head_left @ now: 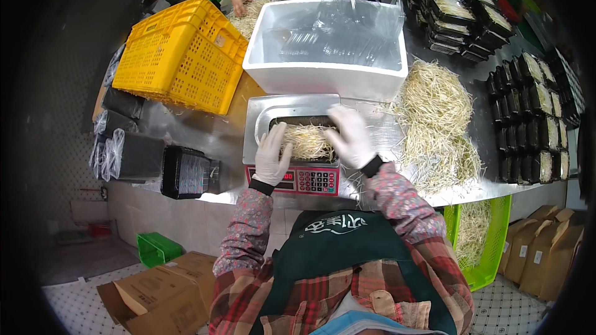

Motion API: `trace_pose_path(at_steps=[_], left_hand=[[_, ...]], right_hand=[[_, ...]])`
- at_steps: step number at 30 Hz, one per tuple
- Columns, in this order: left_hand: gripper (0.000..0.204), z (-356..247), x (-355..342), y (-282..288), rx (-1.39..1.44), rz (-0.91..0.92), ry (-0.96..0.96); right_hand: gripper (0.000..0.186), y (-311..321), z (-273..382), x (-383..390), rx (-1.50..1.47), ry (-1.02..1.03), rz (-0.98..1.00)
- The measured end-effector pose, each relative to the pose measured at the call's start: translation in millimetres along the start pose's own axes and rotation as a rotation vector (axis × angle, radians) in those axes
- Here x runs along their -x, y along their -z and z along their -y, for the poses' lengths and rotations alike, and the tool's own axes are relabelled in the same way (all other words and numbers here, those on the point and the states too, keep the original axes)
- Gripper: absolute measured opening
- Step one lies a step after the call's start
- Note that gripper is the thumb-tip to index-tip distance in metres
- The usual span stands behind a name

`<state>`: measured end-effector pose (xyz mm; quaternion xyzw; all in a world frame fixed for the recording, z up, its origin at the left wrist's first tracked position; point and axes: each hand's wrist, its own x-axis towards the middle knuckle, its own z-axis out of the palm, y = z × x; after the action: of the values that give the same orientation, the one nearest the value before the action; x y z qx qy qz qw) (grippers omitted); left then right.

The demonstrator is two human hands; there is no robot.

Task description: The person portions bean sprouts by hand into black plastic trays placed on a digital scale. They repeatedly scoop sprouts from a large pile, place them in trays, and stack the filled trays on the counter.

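A black tray of pale bean sprouts [305, 141] lies on a steel scale [261, 105] with a red keypad front [316, 180]. My left hand [272, 154], in a white glove, is at the tray's left end, fingers apart, its fingertips at the sprouts' edge. My right hand [351, 136], also gloved, is at the tray's right end, fingers apart and curving toward the sprouts. A loose heap of sprouts [434, 111] lies to the right of the scale.
Behind the scale are a white foam box [323, 80] and yellow crate [174, 49]. Empty black trays [186, 174] sit left, filled trays [528, 118] right. A co-worker's hand [241, 3] works at the back. Green crate [484, 236] and cardboard boxes [161, 291] are below.
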<state>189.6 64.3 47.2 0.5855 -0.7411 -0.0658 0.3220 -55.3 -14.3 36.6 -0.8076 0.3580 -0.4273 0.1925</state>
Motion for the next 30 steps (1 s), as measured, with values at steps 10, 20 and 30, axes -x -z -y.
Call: trace_pose_path(at_steps=[10, 20, 30], left_hand=[[0.035, 17, 0, -23, -0.274, 0.007, 0.147], [0.062, -106, -38, -33, 0.275, -0.035, -0.19], [0.119, -140, 28, -216, 0.142, 0.863, -0.339]], right_hand=[[0.024, -33, -14, -15, -0.079, -0.137, -0.129], [0.051, 114, -177, 143, 0.751, -0.645, 0.384], [0.099, 114, -58, 239, 0.483, -0.493, 0.317]])
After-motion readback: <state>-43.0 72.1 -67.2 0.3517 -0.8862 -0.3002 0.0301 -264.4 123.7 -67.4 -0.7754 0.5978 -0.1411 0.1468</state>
